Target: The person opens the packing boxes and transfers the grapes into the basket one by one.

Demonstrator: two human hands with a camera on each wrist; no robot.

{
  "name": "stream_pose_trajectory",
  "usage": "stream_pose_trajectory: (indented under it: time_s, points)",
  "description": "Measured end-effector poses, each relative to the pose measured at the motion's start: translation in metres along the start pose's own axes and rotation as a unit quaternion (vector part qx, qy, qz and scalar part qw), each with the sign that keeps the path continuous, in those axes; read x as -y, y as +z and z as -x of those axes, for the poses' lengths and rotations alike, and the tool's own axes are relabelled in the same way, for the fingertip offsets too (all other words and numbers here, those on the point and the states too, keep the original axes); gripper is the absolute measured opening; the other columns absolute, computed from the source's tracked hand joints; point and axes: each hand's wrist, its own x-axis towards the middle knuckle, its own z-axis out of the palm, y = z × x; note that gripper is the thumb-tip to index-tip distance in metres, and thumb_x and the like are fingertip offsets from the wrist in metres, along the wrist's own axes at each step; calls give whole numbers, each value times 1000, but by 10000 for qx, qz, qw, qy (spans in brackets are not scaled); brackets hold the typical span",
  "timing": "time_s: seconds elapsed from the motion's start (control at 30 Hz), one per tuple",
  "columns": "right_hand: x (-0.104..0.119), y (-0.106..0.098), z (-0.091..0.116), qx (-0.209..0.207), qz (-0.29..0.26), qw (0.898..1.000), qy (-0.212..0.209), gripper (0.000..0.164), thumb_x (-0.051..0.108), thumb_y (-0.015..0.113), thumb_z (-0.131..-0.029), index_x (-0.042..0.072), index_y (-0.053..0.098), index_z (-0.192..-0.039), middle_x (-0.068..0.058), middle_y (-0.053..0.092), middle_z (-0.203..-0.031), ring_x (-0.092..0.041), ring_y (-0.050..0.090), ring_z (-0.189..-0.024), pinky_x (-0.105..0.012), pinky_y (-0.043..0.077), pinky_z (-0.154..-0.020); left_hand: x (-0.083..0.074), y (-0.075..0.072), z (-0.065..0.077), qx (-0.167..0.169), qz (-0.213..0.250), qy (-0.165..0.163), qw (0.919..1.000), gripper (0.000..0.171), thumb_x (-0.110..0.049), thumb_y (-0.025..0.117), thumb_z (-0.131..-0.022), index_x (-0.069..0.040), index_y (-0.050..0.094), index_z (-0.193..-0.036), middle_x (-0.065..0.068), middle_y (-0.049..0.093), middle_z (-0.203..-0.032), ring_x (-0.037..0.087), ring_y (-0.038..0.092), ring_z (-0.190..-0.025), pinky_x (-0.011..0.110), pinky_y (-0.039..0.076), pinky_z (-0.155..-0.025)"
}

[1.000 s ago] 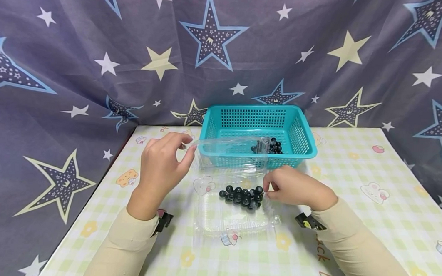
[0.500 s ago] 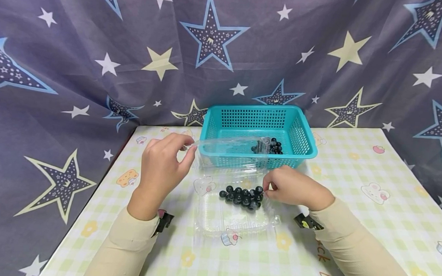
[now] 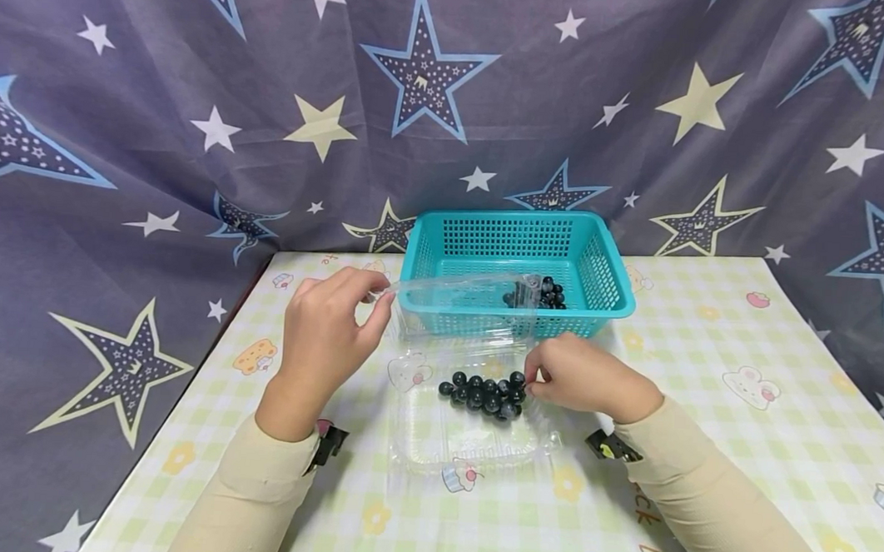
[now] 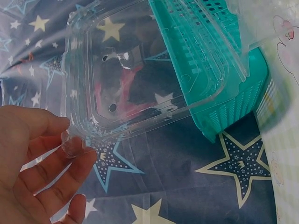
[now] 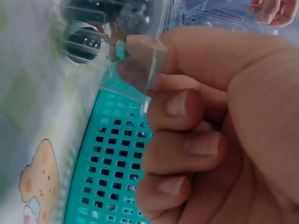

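A clear plastic clamshell box (image 3: pixel 441 443) stands in the middle of the table with its lid (image 3: pixel 456 302) raised. My left hand (image 3: pixel 330 337) pinches the tab at the lid's left corner; in the left wrist view the thumb and fingers (image 4: pixel 49 126) meet around it. Inside the base lies a bunch of black grapes (image 3: pixel 484 395). My right hand (image 3: pixel 583 375) reaches over the right wall and pinches the stem end of the bunch. Through the clear wall in the right wrist view, thumb and index tips show beside the brown stem (image 5: pixel 114 39), the other fingers curled.
Directly behind the box stands a turquoise basket (image 3: pixel 505 217) with more black grapes (image 3: pixel 552 294) in it, partly seen through the lid. A checked cloth (image 3: pixel 703 456) covers the table. A star-patterned curtain (image 3: pixel 510 113) hangs behind.
My right hand has shifted very slightly left against the grape bunch. The left hand and raised lid look nearly still.
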Motion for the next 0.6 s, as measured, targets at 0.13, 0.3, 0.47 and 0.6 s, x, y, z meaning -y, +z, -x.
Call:
stream_pose_trajectory:
  time_s: [0.13,0.3,0.47,0.6]
  points:
    - [0,1,-1,42,-30,10000,10,1,15,78,-86,17,79,-85,13,60,-69,-4,50,-61,-25,46,-62,-1,0,-1,38,-27,0,10000,8,-18,74,-90,-13,74,-97,1,76,-88,18,71,-75,45,45,-66]
    - [0,3,0,88,-77,9999,49,4,16,79,-86,13,80,-88,14,61,-70,-3,50,-60,-25,46,-62,-1,0,0,70,-38,7,10000,9,-19,74,-90,-13,73,-97,2,76,-87,18,71,-75,45,44,-65]
    - [0,5,-1,78,-38,9999,76,3,15,78,-86,15,80,-88,14,61,-70,-3,50,-59,-25,46,-61,0,1,0,89,-21,5,10000,8,-18,74,-90,-13,73,-96,2,76,-86,18,70,-74,45,44,-65]
    - [0,6,-3,22,30,10000,79,4,15,78,-85,18,79,-85,14,60,-69,-3,50,-59,-25,46,-61,0,1,0,101,-8,0,9999,8,-17,74,-89,-13,74,-96,2,75,-85,18,70,-74,45,44,-65]
